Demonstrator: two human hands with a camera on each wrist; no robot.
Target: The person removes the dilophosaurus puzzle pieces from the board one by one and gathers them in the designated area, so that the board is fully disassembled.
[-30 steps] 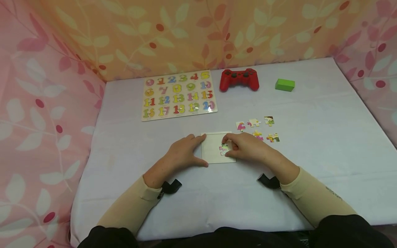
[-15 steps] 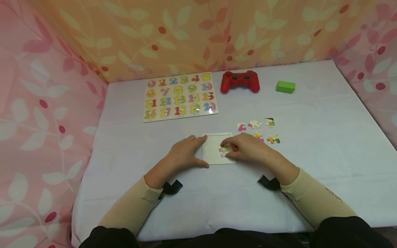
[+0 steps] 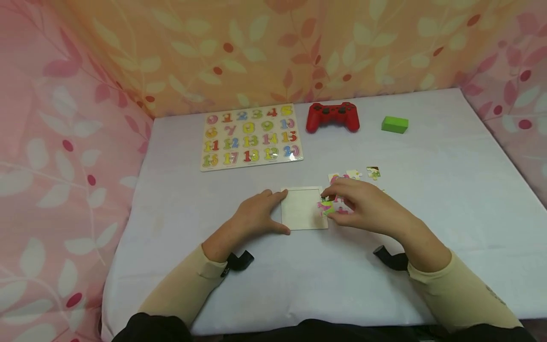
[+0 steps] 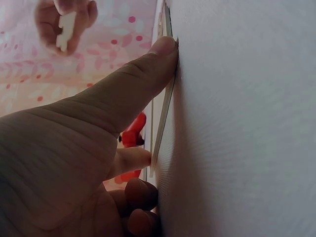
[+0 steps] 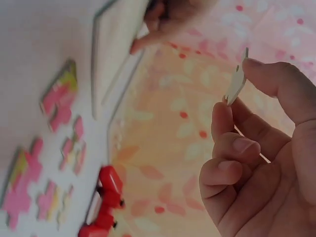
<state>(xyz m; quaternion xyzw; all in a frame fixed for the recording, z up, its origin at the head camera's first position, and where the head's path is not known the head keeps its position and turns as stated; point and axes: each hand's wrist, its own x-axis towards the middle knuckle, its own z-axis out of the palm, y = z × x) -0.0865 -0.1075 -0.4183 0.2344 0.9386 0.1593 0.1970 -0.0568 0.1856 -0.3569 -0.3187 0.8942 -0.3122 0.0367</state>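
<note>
My right hand (image 3: 369,206) pinches a pink and green jigsaw piece (image 3: 326,208) between thumb and fingertips, just above the right edge of a pale square puzzle tray (image 3: 301,209). In the right wrist view the piece (image 5: 236,84) is tilted edge-on, well off the table. The left hand (image 3: 254,216) rests at the tray's left side, thumb at the near corner and index finger at the far one, both fairly straight. From the left wrist, the thumb (image 4: 133,76) lies against the tray's edge. Several loose jigsaw pieces (image 3: 373,172) lie beyond the right hand, some partly hidden by it.
A number board (image 3: 252,137) lies at the back left. Right of it are a red game controller (image 3: 333,117) and a green block (image 3: 395,124). Patterned cloth walls (image 3: 265,52) stand behind and beside the white tablecloth (image 3: 448,190).
The right hand has lifted the jigsaw piece from over the tray's inside and moved it right, to the tray's right edge. The left hand stays at the tray.
</note>
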